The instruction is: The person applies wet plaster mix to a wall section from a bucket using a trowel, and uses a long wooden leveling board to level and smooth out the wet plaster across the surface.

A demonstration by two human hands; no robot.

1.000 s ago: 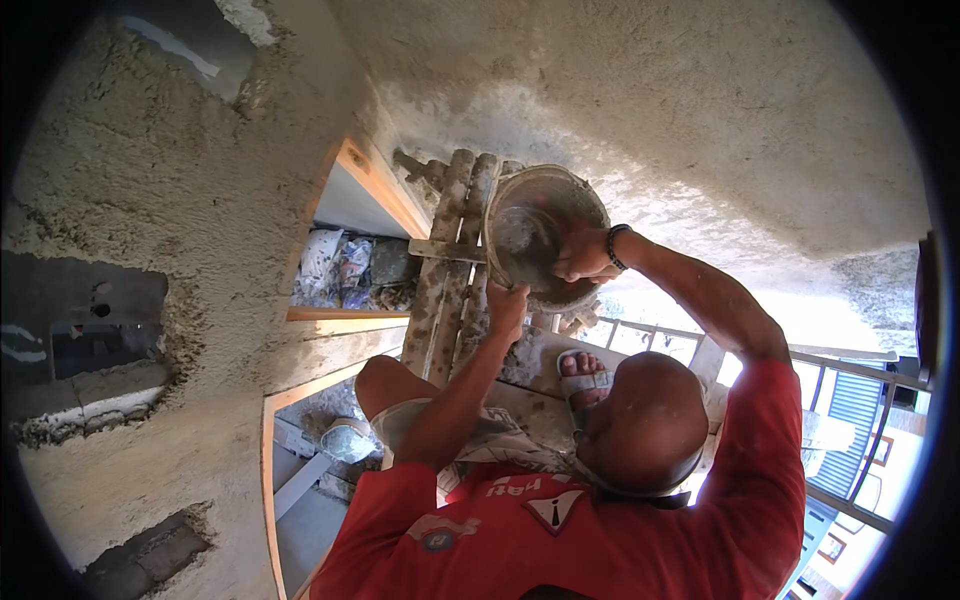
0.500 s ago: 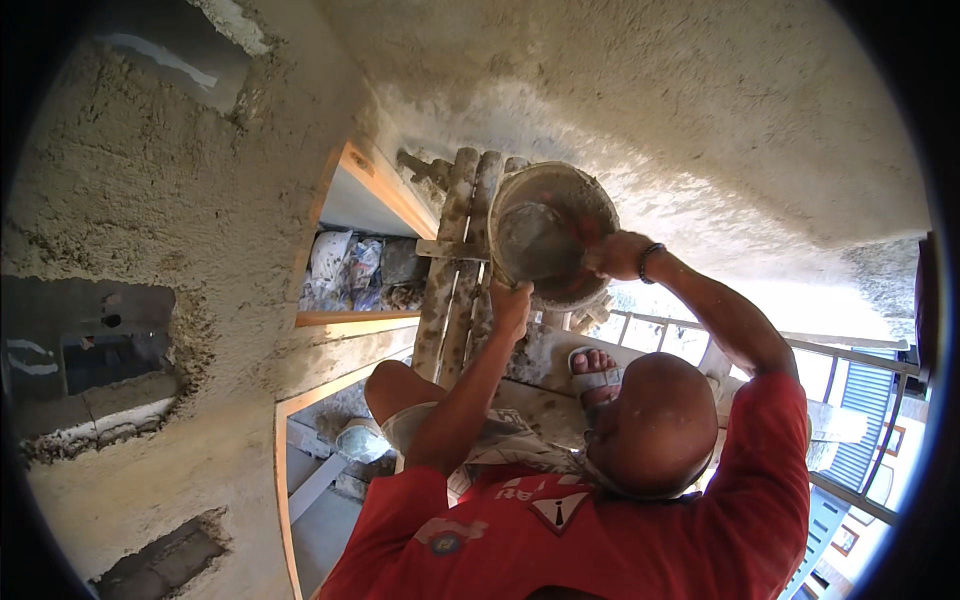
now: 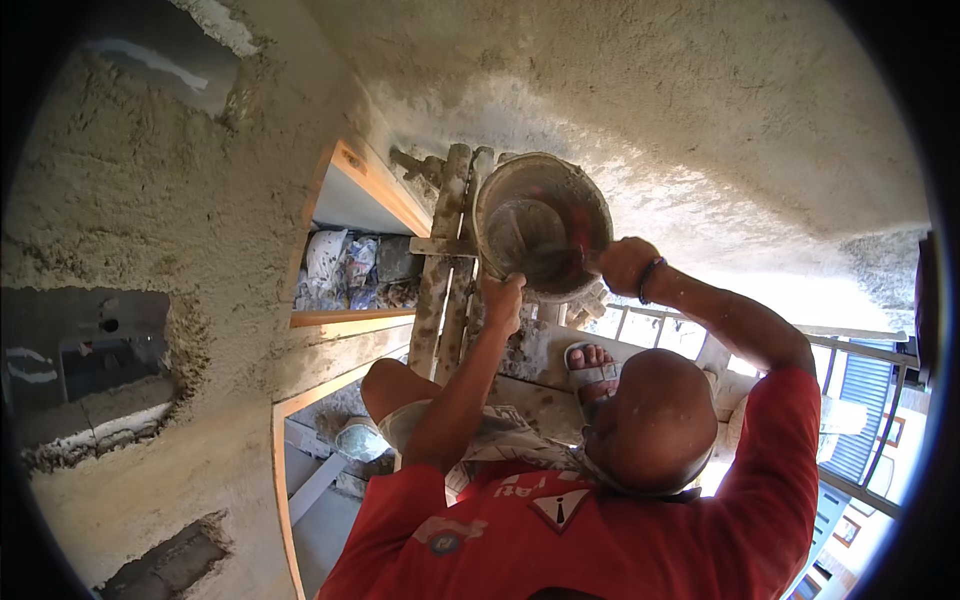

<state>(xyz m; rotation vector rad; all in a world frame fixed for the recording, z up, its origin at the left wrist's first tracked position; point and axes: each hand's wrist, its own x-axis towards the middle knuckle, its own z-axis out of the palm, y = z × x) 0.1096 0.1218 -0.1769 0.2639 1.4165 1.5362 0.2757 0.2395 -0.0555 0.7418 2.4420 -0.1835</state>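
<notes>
Head view, looking down: at far left is a rough grey wall [image 3: 230,290] with dark, ragged holes in it. Next come orange-brown wooden frames [image 3: 380,190], with crumpled bags [image 3: 345,255] behind the upper one and a pale round thing [image 3: 362,440], too unclear to name, beyond the lower one. Near the middle, mortar-stained planks [image 3: 432,310] lie side by side with narrow gaps, a short crosspiece [image 3: 440,247] over them. The left hand [image 3: 503,300] is clamped on the near rim of a round, mortar-caked bucket [image 3: 520,180]. The bucket is at the centre, over the right side of the planks, its mouth facing the camera; whether they carry its weight, I cannot tell. The left grip looks like the anchor, and is best kept firm, thumb well over the rim, so that the bucket cannot swing or roll. Below the bucket is a foot in a sandal [image 3: 597,374]. The right hand [image 3: 628,266], a dark bracelet [image 3: 650,280] at its wrist, bends in at the right edge of the mouth; its fingertips are hidden, so I cannot tell whether they are clamped on a tool. Working well inside the bucket would seem to call for a loose wrist, short strokes along the curved inner side, and a steady counter-pull from the left. At far right, a railing [image 3: 868,346] crosses bright light.
</notes>
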